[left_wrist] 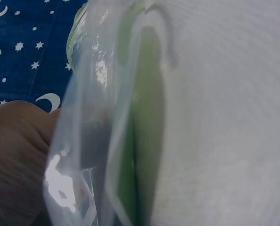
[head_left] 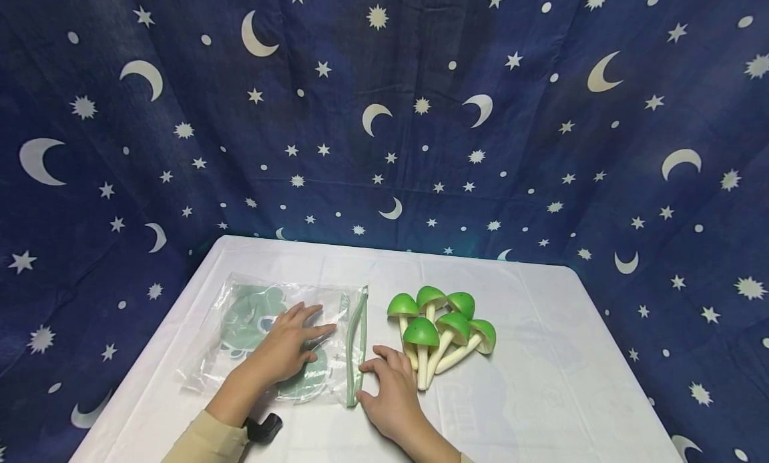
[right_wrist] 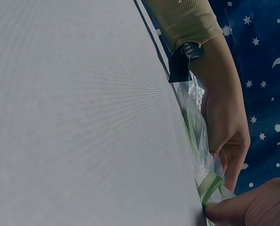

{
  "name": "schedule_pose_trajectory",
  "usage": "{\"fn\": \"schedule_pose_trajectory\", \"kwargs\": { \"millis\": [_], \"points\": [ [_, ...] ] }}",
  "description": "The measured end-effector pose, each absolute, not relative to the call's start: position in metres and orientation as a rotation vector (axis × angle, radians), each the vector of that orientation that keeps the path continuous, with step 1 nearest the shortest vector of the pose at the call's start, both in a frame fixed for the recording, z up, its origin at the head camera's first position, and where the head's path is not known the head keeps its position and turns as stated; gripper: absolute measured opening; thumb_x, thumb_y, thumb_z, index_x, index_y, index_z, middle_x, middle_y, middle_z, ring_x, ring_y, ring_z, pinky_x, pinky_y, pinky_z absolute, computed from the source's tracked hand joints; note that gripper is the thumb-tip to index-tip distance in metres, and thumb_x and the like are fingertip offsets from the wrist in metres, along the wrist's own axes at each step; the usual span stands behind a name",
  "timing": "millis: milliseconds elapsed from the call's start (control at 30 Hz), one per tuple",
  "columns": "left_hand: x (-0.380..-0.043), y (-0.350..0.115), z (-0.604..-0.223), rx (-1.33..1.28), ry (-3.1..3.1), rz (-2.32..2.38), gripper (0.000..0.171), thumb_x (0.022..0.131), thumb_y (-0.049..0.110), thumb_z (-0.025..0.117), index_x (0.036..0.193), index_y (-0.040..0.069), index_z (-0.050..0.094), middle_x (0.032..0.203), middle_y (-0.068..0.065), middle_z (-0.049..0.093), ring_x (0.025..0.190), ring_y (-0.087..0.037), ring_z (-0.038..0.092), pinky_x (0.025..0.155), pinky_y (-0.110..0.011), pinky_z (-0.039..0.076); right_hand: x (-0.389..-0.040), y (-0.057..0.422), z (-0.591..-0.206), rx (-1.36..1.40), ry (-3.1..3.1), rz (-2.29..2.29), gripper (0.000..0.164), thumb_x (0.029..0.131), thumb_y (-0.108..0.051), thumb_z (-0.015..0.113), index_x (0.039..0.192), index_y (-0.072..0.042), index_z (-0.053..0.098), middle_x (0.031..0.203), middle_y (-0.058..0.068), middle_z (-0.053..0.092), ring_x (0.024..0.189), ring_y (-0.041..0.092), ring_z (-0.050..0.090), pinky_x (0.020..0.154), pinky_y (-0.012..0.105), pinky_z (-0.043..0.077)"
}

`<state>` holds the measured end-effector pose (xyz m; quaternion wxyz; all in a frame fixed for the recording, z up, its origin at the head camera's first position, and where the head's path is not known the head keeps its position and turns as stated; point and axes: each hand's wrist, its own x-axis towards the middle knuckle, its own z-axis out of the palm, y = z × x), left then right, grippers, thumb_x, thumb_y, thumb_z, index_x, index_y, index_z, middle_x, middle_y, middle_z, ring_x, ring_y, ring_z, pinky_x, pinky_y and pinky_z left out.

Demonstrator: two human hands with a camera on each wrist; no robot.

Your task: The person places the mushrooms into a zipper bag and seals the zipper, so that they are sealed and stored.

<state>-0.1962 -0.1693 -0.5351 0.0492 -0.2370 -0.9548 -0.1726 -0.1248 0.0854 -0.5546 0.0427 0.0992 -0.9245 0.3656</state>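
Note:
A clear plastic zip bag (head_left: 207, 343) with a pale green cartoon print and a green zip strip (head_left: 356, 343) lies flat on the table's left half. My left hand (head_left: 284, 346) rests on top of it, fingers spread. At the zip end, my right hand (head_left: 393, 393) has thumb and bent forefinger on the bag's edge and seems to grip it; in the right wrist view its thumb (right_wrist: 234, 209) touches the green strip. Close by, to the right, several toy mushrooms (head_left: 452, 326) with green caps and white stems lie bunched together. The left wrist view shows the bag close up, blurred.
A white cloth covers the table (head_left: 559, 383). Behind and around it hangs a dark blue curtain (head_left: 336, 116) with moons and stars. A black device (head_left: 264, 428) sits at my left wrist, by the bag's near edge.

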Motion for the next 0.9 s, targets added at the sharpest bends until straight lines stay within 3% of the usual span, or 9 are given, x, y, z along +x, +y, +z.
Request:
{"fn": "schedule_pose_trajectory", "kwargs": {
  "millis": [300, 900],
  "points": [
    [-0.1952, -0.1714, -0.5334, -0.701, -2.979, -0.657, 0.056, 0.087, 0.023, 0.085, 0.141, 0.021, 0.073, 0.161, -0.012, 0.056, 0.155, -0.053, 0.038, 0.124, -0.077, 0.029, -0.126, 0.0858, -0.555, 0.294, -2.848, 1.129, 0.036, 0.077, -0.018, 0.093, 0.109, -0.02, 0.077, 0.15, 0.008, 0.059, 0.145, 0.033, 0.045, 0.117, 0.062, 0.036],
    [-0.1974, -0.1686, -0.5361, -0.668, -2.966, -0.572, 0.064, 0.085, 0.021, 0.089, 0.143, 0.005, 0.068, 0.149, -0.009, 0.064, 0.153, -0.044, 0.045, 0.122, -0.074, 0.036, -0.1258, 0.0853, -0.553, 0.279, -2.852, 1.126, 0.036, 0.076, -0.018, 0.094, 0.108, -0.021, 0.078, 0.15, 0.007, 0.06, 0.144, 0.032, 0.045, 0.117, 0.061, 0.036]
  ]
}}
